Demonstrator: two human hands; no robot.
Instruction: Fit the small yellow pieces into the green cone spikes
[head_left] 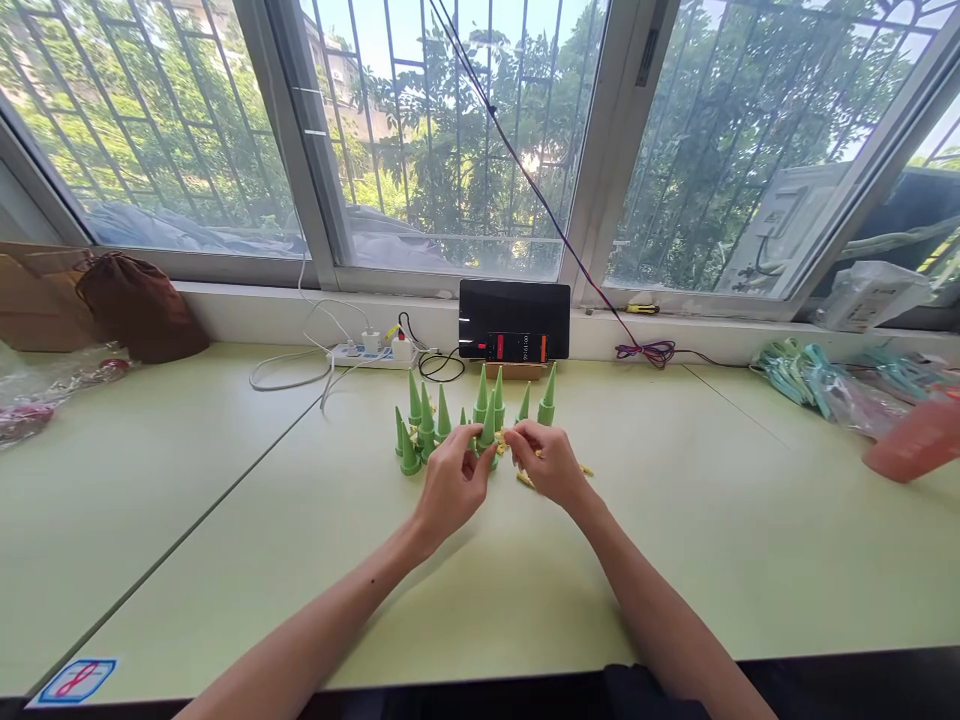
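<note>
My left hand [459, 472] is closed around the lower part of a green cone [489, 425], which points upward. Close on its right, my right hand [546, 458] pinches a small yellow piece [502, 440] against or beside the cone; whether they touch I cannot tell. Several more green cones [426, 425] of differing heights stand upright on the table around and behind my hands, some with round stepped bases. Thin yellow sticks [525, 481] lie under and beside my right hand. My fingers partly hide the held cone's base.
A dark tablet [514, 300] with a phone [517, 347] before it stands at the back. A power strip [375, 355] with white cables lies left of it. A brown bag [142, 305] is far left; teal straps [799, 375] and a reddish container [919, 437] are right.
</note>
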